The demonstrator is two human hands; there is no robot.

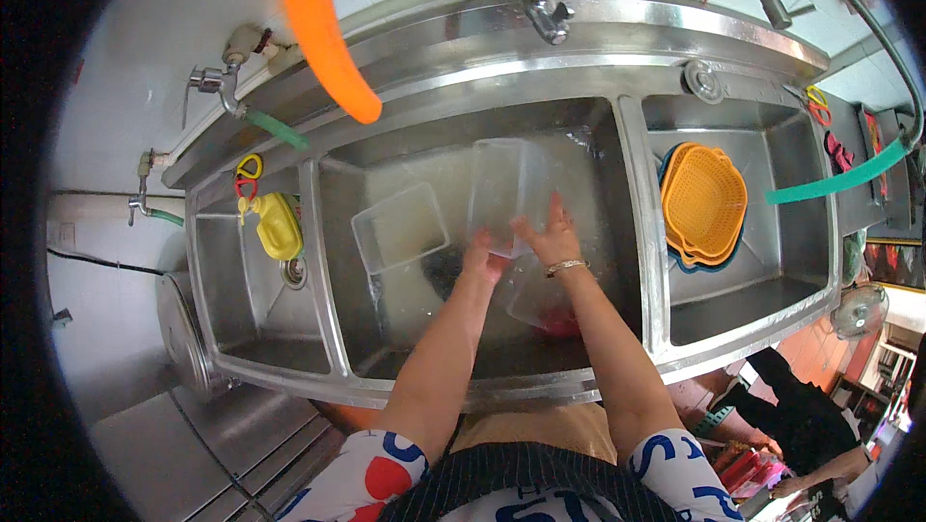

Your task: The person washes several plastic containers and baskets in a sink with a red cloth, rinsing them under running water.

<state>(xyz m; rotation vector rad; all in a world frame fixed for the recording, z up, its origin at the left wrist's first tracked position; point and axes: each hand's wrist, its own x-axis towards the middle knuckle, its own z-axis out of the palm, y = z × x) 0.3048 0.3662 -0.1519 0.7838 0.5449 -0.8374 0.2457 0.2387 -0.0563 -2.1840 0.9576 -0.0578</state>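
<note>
Both hands are over the middle basin of a stainless steel sink point(631, 232), which holds cloudy water. My left hand point(486, 256) touches the lower end of a clear plastic container point(498, 185); its grip is unclear. Fingers apart, my right hand point(551, 234) is at the container's lower right, with a bracelet on the wrist; whether it touches is unclear. To the left lies another clear rectangular container point(402, 229). Below my hands another clear plastic piece point(527, 303) and something red point(561, 322) show, partly hidden by the right forearm.
Orange plastic baskets point(703, 203) stand in the right basin. A yellow bottle point(279, 227) is in the left basin. A metal faucet point(553, 26) and an orange hose point(325, 30) hang above. A green hose point(839, 182) reaches over the right basin. Another person point(810, 413) is at lower right.
</note>
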